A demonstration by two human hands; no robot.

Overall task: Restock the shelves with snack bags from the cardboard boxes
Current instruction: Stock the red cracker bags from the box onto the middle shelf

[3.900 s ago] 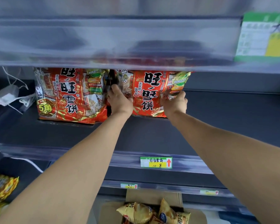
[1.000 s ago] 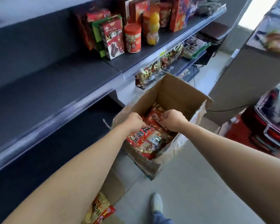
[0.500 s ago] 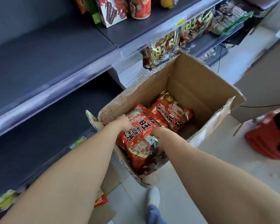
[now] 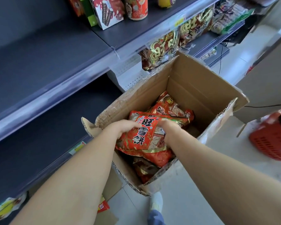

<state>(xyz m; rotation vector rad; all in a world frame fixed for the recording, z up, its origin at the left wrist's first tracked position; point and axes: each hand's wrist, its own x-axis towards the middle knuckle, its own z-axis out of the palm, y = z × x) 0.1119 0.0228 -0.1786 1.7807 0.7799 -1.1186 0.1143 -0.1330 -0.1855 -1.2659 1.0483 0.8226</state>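
Left hand (image 4: 122, 128) and right hand (image 4: 169, 127) both closed on a red snack bag (image 4: 139, 135) inside the open cardboard box (image 4: 201, 88); dark shelves (image 4: 44, 56) at 10 o'clock

Snack bag (image 4: 142, 135) higher in both hands

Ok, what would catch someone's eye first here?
Both hands, left hand and right hand, grip a bright red snack bag inside the open cardboard box on the floor. To the left, the dark shelf is mostly bare.
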